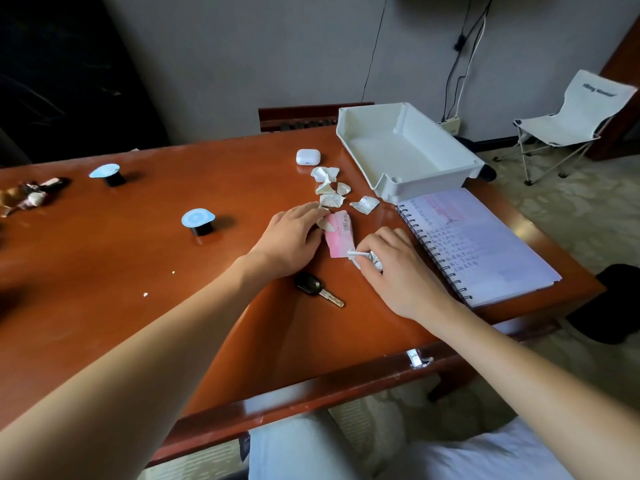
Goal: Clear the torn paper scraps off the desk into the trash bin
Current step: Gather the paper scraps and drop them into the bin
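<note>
Several torn white paper scraps lie on the brown desk, with one more scrap off to the right. A pink paper piece lies between my hands. My left hand rests on the desk, its fingertips touching a scrap at the pink piece's upper left edge. My right hand grips crumpled white scraps at the pink piece's lower right corner. No trash bin is in view.
A white plastic tray stands at the back right, beside an open spiral notebook. A car key, a white earbud case, two blue-lidded cups and wrappers lie around. A folding chair stands at right.
</note>
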Action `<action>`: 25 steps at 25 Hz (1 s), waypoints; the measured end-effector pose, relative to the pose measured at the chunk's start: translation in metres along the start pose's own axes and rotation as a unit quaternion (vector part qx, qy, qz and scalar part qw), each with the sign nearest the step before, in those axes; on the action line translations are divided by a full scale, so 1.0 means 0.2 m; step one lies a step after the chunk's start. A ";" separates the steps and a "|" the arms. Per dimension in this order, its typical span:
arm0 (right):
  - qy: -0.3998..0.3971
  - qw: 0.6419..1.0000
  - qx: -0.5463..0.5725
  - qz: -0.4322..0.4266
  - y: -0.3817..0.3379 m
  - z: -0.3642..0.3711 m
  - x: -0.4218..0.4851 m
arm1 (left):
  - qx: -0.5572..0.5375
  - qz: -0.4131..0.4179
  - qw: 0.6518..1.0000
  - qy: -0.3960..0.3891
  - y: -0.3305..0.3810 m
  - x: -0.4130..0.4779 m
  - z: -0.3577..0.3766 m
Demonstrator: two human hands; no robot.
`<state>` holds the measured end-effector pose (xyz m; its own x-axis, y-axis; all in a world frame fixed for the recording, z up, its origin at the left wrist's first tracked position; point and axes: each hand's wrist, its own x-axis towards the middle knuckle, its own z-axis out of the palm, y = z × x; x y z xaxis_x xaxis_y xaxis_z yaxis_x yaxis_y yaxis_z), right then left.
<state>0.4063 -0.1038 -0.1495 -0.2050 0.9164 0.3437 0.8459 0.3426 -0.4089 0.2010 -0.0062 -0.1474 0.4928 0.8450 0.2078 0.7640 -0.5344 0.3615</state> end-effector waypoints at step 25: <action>0.054 0.995 0.055 0.056 0.06 -0.03 0.14 | 0.032 -0.036 0.999 0.026 -0.10 0.17 -0.12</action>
<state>0.4140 -0.0746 -0.1388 -0.0532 0.9246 0.3772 0.8007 0.2653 -0.5371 0.1927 0.0330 -0.1254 0.4149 0.8801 0.2310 0.8223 -0.4713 0.3188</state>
